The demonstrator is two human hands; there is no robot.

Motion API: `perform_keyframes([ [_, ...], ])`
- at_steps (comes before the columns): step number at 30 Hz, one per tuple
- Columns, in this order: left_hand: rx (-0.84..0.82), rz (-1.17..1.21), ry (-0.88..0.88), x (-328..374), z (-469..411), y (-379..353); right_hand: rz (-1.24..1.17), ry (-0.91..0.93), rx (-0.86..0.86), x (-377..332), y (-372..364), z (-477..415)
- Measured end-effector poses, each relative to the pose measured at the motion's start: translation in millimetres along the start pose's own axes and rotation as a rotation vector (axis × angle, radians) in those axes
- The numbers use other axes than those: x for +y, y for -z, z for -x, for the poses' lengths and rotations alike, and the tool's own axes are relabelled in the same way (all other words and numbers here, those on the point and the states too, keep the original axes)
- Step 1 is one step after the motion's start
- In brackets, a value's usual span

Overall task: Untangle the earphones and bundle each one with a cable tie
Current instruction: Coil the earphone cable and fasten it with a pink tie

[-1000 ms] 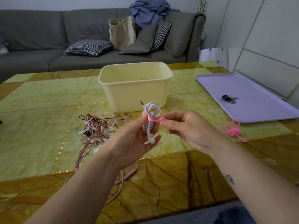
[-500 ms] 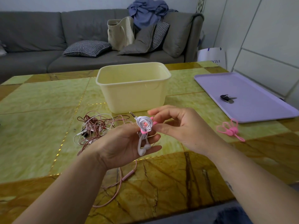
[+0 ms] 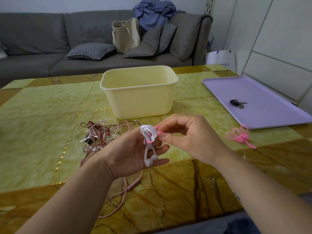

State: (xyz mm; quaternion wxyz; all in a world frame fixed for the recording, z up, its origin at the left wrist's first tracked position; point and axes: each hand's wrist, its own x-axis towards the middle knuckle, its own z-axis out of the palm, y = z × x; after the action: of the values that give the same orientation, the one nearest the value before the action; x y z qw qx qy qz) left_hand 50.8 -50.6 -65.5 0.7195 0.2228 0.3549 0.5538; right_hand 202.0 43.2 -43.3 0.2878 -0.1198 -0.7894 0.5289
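Note:
My left hand (image 3: pixel 128 154) holds a coiled white earphone (image 3: pixel 148 134) above the table, its two earbuds (image 3: pixel 150 160) hanging over my fingers and its jack pointing up-left. A pink cable tie (image 3: pixel 156 132) is wrapped around the coil, and my right hand (image 3: pixel 190 139) pinches the tie's end just right of the coil. A tangle of pink, brown and white earphones (image 3: pixel 98 135) lies on the table to the left, with one pink cable trailing toward the near edge. More pink cable ties (image 3: pixel 240 136) lie in a bunch at the right.
A pale yellow tub (image 3: pixel 140 98) stands behind my hands. A lilac tray (image 3: pixel 270 115) with keys (image 3: pixel 237 103) on it lies at the right. The green and brown marble table (image 3: pixel 42 124) stands in front of a grey sofa (image 3: pixel 50 39) with cushions and a bag.
The bundle has dropped lower and turned. The pink tie, which stuck out to the right, is now wound further around the coil, and my right hand has shifted its pinch on the tie's end.

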Motion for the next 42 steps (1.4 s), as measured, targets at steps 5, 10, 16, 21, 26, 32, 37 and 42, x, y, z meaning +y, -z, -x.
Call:
perform_keyframes([
  [5, -0.005, -0.032, -0.004, -0.5, 0.1, -2.2, 0.004, 0.003, -0.004, -0.1, -1.8, -0.1],
  [10, 0.056, -0.021, 0.015, -1.1, 0.4, -3.4, -0.010, -0.041, 0.028, 3.2, -3.6, 0.1],
  [16, 0.201, -0.120, -0.080, -2.6, -4.7, -9.4, 0.068, -0.099, 0.040, 6.6, -1.3, -1.7],
  [21, 0.335, -0.476, -0.264, -2.0, -3.9, -7.7, 0.057, -0.168, 0.164, 13.3, 4.4, -4.1],
  [26, 0.371, -0.765, -0.438, -9.4, -5.1, -14.1, -0.066, -0.213, 0.161, 14.2, 4.2, -4.3],
  [32, 0.402, -0.476, -0.371, -11.4, -7.4, -13.2, -0.042, -0.175, 0.102, 10.5, 4.3, -6.1],
  [37, 0.295, -0.294, -0.282, -6.9, -5.1, -18.9, 0.035, -0.164, 0.148, 12.7, 1.6, -8.1],
  [42, 0.471, -0.727, -0.311, 2.6, 1.1, -10.9, 0.023, -0.256, 0.245, 14.2, -3.4, -13.3],
])
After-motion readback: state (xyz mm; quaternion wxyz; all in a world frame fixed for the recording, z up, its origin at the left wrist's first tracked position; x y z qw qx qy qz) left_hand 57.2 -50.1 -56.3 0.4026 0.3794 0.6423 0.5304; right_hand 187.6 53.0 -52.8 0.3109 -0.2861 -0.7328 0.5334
